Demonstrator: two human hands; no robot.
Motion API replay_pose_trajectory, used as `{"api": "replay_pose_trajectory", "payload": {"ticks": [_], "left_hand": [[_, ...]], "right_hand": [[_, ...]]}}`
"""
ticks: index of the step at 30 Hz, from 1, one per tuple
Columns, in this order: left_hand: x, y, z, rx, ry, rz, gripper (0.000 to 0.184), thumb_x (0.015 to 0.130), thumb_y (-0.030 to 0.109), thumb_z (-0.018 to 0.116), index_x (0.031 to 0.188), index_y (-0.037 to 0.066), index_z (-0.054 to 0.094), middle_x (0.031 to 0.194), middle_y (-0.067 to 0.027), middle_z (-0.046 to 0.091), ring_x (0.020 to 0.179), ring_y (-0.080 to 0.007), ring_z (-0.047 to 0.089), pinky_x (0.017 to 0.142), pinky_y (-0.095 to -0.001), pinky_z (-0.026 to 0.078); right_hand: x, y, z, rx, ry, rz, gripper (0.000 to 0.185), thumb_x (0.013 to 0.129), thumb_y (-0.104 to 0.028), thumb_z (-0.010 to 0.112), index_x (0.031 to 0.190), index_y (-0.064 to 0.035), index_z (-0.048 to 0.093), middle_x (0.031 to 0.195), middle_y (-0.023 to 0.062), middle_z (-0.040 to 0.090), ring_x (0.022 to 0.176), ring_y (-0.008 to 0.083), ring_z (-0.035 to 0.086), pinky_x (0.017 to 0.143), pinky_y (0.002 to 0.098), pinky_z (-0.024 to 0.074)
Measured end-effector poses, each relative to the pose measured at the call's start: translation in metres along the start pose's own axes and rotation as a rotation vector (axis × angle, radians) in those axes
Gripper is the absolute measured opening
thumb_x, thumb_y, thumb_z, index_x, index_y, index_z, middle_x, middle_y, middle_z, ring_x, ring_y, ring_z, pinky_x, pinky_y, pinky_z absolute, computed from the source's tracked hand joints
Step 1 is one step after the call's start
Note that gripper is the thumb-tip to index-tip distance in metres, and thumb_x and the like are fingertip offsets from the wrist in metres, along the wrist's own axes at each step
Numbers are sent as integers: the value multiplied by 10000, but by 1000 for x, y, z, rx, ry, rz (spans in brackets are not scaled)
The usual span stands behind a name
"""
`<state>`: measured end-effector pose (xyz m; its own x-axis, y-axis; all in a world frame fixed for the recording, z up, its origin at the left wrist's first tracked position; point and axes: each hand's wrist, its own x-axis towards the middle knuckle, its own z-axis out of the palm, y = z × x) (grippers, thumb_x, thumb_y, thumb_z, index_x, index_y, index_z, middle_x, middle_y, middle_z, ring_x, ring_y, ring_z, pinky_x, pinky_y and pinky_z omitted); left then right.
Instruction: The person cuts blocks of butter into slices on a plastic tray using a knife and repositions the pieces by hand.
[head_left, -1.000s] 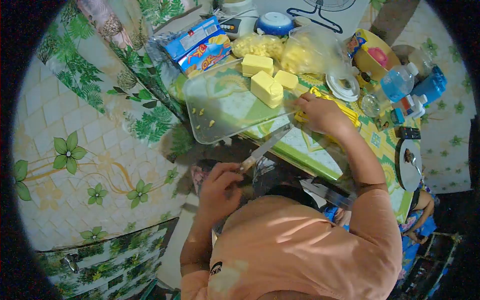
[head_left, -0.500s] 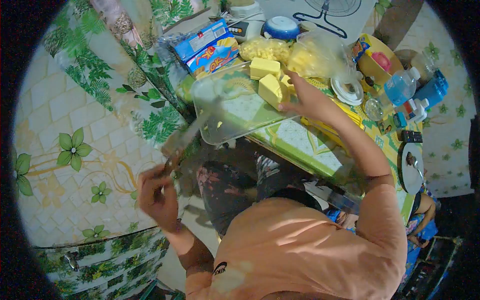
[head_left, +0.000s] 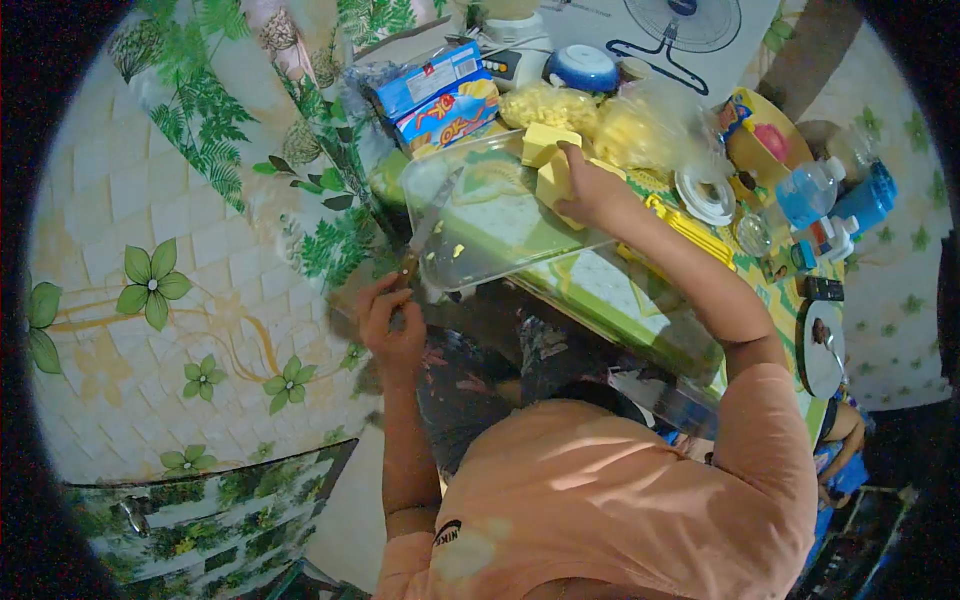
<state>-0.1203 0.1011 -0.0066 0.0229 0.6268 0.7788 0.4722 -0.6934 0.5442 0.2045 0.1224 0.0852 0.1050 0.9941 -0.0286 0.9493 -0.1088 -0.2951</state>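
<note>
Clasping the knife (head_left: 432,212) by its handle, the left hand (head_left: 390,325) has its fingers bent together; the blade slants up over the clear tray (head_left: 490,258). The right hand (head_left: 595,192) sets thumb and finger apart across the near yellow block (head_left: 550,190), touching it; whether they clamp it cannot be told. That block lies at the tray's right part, just beside the far block (head_left: 546,144). Crumbs (head_left: 459,251) lie near the tray's left end. Beyond stand a blue pack (head_left: 445,105) and a plastic bag (head_left: 650,130).
</note>
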Motion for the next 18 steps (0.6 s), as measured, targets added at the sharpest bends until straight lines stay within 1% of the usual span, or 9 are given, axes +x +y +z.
{"api": "replay_pose_trajectory", "payload": {"ticks": [2,5,7,8,10,13,16,17,18], "left_hand": [[-5,-5,2,-14,-14,-42,146,741,-45,629,865,23,666,1092,-130,641,883,-218,641,696,-297,531],[-12,-7,7,-86,-33,-171,169,753,-41,630,903,28,666,1114,-124,630,867,-198,636,693,-293,530],[-14,-9,8,-113,-37,-221,180,759,-39,633,921,32,664,1127,-122,624,861,-193,632,696,-290,529],[-14,-9,9,-95,-40,-221,193,762,-37,632,940,32,660,1127,-123,624,869,-200,633,707,-295,529],[-13,-9,8,-58,-46,-220,220,769,-34,630,978,33,653,1127,-127,623,883,-214,636,731,-306,530],[-9,-9,7,24,-43,-128,287,780,-30,619,1061,26,629,1128,-146,621,932,-251,640,798,-337,528],[-7,-2,7,-52,-66,-303,342,782,-30,606,1122,11,602,1134,-165,620,978,-305,638,869,-380,507],[-7,-3,7,-49,-64,-313,342,783,-23,607,1124,6,599,1135,-170,619,981,-310,638,875,-383,504],[-9,-6,8,-47,-62,-324,342,785,-17,607,1126,1,597,1136,-176,619,984,-315,638,880,-387,502]], "right_hand": [[-2,-1,-1,-4,37,-40,844,798,-260,705,1454,-96,199,1029,292,644,935,430,639,819,474,512],[-6,-12,-7,-31,12,-63,841,800,-251,708,1456,-113,200,1042,274,643,930,430,637,801,478,513],[-4,-16,-2,-61,58,-170,844,769,-212,710,1450,-106,225,1092,229,629,960,409,633,787,482,528],[-3,-18,2,-76,80,-223,846,753,-193,712,1447,-103,237,1117,207,622,975,398,631,780,484,536],[-1,-28,8,-110,158,-325,778,784,-165,670,1442,-104,260,1108,185,620,982,381,628,766,471,544],[13,-38,25,-216,260,-451,674,830,-126,597,1432,-109,296,1127,152,608,1002,354,621,750,446,556],[25,-36,43,-321,372,-624,606,862,-108,528,1431,-120,320,1171,128,590,1027,335,614,735,416,564],[28,-36,48,-351,414,-692,590,871,-104,507,1433,-125,326,1187,122,584,1035,330,612,729,405,566],[28,-36,50,-355,375,-659,656,840,-109,562,1447,-140,314,1212,121,574,1065,334,595,770,413,556]]}}
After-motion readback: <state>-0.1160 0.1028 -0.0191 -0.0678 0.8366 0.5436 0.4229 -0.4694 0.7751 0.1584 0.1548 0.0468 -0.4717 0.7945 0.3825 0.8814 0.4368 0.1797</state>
